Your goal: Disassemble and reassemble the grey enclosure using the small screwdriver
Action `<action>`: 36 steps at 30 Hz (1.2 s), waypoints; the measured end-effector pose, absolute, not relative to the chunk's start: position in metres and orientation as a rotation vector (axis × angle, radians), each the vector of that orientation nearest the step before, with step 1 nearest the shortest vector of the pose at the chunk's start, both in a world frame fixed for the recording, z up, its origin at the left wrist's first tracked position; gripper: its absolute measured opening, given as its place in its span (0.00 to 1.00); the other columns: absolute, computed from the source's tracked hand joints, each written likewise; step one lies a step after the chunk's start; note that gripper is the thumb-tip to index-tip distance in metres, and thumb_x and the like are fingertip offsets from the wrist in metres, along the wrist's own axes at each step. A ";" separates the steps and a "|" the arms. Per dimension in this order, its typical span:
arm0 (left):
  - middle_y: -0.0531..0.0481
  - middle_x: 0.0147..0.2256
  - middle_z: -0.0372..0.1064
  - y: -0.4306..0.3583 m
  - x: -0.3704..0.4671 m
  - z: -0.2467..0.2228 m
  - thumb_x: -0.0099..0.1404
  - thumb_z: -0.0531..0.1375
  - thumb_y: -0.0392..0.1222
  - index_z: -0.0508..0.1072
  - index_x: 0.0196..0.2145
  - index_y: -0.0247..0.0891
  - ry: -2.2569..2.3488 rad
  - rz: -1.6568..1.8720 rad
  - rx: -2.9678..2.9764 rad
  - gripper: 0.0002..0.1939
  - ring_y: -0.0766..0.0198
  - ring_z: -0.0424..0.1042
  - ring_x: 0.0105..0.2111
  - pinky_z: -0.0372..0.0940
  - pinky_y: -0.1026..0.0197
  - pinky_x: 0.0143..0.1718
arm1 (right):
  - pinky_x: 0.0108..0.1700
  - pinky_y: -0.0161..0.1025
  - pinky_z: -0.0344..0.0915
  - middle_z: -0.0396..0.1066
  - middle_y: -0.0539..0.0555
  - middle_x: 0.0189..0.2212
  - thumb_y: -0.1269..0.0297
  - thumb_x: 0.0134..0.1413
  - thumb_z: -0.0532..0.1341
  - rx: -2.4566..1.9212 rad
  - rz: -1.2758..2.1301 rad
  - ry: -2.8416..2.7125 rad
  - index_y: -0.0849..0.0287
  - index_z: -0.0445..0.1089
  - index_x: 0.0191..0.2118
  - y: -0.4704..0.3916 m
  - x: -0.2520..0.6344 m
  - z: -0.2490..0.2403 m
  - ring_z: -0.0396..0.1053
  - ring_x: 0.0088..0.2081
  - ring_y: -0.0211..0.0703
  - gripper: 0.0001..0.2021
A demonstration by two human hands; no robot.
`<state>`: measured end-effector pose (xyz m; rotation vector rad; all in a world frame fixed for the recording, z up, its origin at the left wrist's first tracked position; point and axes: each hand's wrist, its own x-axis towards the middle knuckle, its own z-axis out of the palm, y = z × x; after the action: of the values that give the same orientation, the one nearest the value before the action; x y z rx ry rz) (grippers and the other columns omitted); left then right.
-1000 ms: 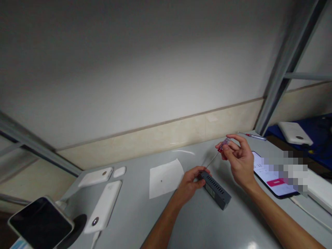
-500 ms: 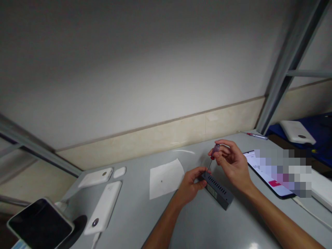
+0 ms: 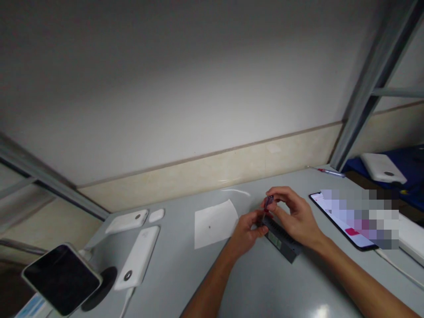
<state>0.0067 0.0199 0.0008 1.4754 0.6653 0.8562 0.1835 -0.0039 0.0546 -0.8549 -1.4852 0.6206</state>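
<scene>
My left hand (image 3: 247, 231) grips the near-left end of a dark grey slotted box (image 3: 281, 244), with the thumb on its side and the fingers at its far corner. A pale label shows on the side of the box. A small screwdriver (image 3: 269, 201) with a purple and red handle is pinched in my right hand (image 3: 294, 215), above that same end. The shaft is mostly hidden by the fingers, so its tip cannot be made out. Left of my hands lies a white paper sheet (image 3: 213, 224) with a small dark speck on it.
White power banks (image 3: 141, 256) and a small white case (image 3: 157, 215) lie at the left, by a phone (image 3: 62, 278) on a stand. At the right are a lit phone (image 3: 344, 221), a white cable and a second screwdriver (image 3: 333, 172). A wall stands behind the table (image 3: 179, 265).
My right hand has moved down and left with the screwdriver, bringing its handle closer to the box and to my left fingers. The view has shifted slightly.
</scene>
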 end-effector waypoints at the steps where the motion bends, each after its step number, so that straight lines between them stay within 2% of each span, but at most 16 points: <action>1: 0.47 0.38 0.75 0.020 0.006 0.001 0.59 0.71 0.56 0.80 0.45 0.35 0.663 0.848 1.471 0.24 0.56 0.72 0.39 0.64 0.58 0.44 | 0.41 0.39 0.72 0.78 0.51 0.35 0.66 0.63 0.65 -0.840 0.607 -1.446 0.51 0.72 0.48 -0.004 0.184 0.055 0.76 0.36 0.43 0.09; 4: 0.44 0.40 0.78 0.020 0.005 0.002 0.58 0.72 0.57 0.80 0.47 0.34 0.645 0.829 1.452 0.27 0.54 0.74 0.41 0.66 0.57 0.45 | 0.42 0.41 0.73 0.80 0.52 0.35 0.63 0.63 0.66 -0.798 0.616 -1.299 0.51 0.69 0.50 -0.002 0.188 0.056 0.77 0.36 0.44 0.11; 8: 0.40 0.44 0.79 0.020 0.005 0.002 0.57 0.73 0.56 0.79 0.49 0.34 0.635 0.827 1.429 0.28 0.51 0.77 0.45 0.66 0.54 0.50 | 0.40 0.40 0.72 0.79 0.52 0.32 0.60 0.63 0.66 -0.778 0.690 -1.275 0.52 0.68 0.49 0.002 0.194 0.055 0.76 0.34 0.44 0.12; 13: 0.42 0.44 0.79 0.024 0.006 0.003 0.57 0.72 0.46 0.80 0.46 0.35 0.650 0.886 1.415 0.20 0.51 0.77 0.45 0.68 0.53 0.52 | 0.37 0.41 0.69 0.76 0.51 0.32 0.61 0.66 0.63 -0.752 0.713 -1.506 0.52 0.68 0.47 -0.004 0.189 0.055 0.74 0.33 0.44 0.07; 17: 0.43 0.43 0.80 0.028 0.003 0.009 0.57 0.68 0.37 0.80 0.42 0.36 0.688 0.986 1.431 0.14 0.52 0.77 0.46 0.69 0.52 0.53 | 0.42 0.43 0.65 0.76 0.52 0.35 0.68 0.65 0.63 -0.807 0.428 -1.882 0.53 0.72 0.43 -0.011 0.178 0.056 0.72 0.37 0.45 0.04; 20: 0.44 0.42 0.81 0.028 0.001 0.014 0.53 0.65 0.31 0.81 0.42 0.35 0.753 1.016 1.459 0.17 0.53 0.77 0.44 0.70 0.53 0.52 | 0.44 0.45 0.63 0.76 0.52 0.36 0.70 0.65 0.61 -0.785 0.330 -2.044 0.54 0.71 0.44 -0.013 0.171 0.057 0.71 0.38 0.45 0.05; 23: 0.44 0.42 0.81 0.029 0.000 0.016 0.51 0.63 0.29 0.81 0.43 0.36 0.772 1.020 1.474 0.20 0.54 0.77 0.42 0.71 0.53 0.52 | 0.43 0.44 0.62 0.76 0.53 0.36 0.70 0.65 0.60 -0.791 0.323 -2.076 0.54 0.71 0.45 -0.012 0.169 0.056 0.71 0.38 0.46 0.06; 26: 0.44 0.42 0.81 0.029 0.001 0.015 0.55 0.63 0.30 0.81 0.41 0.36 0.738 1.048 1.504 0.15 0.55 0.77 0.42 0.70 0.53 0.52 | 0.42 0.44 0.62 0.77 0.53 0.37 0.70 0.65 0.60 -0.809 0.306 -2.059 0.54 0.71 0.45 -0.010 0.171 0.057 0.71 0.37 0.45 0.06; 29: 0.43 0.44 0.80 0.031 0.003 0.009 0.59 0.67 0.35 0.81 0.42 0.36 0.669 1.060 1.470 0.12 0.54 0.78 0.44 0.69 0.52 0.54 | 0.42 0.44 0.63 0.78 0.52 0.35 0.70 0.65 0.61 -0.843 0.303 -1.985 0.53 0.72 0.45 -0.009 0.175 0.057 0.71 0.36 0.45 0.06; 33: 0.40 0.49 0.79 0.034 0.002 -0.001 0.59 0.71 0.41 0.79 0.49 0.37 0.616 1.005 1.339 0.19 0.51 0.77 0.50 0.66 0.50 0.58 | 0.42 0.43 0.66 0.76 0.51 0.33 0.66 0.64 0.64 -0.922 0.359 -1.826 0.52 0.73 0.43 -0.007 0.182 0.053 0.72 0.36 0.45 0.03; 36: 0.38 0.51 0.78 0.035 -0.001 -0.006 0.56 0.74 0.45 0.79 0.50 0.37 0.617 0.958 1.283 0.24 0.48 0.76 0.53 0.65 0.49 0.59 | 0.42 0.44 0.68 0.76 0.52 0.35 0.63 0.64 0.65 -0.915 0.449 -1.592 0.52 0.71 0.44 -0.005 0.189 0.051 0.74 0.36 0.46 0.05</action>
<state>-0.0014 0.0347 -0.0056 1.2834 0.6168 0.9579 0.1886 -0.0046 0.0511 -0.9148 -1.5923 0.4492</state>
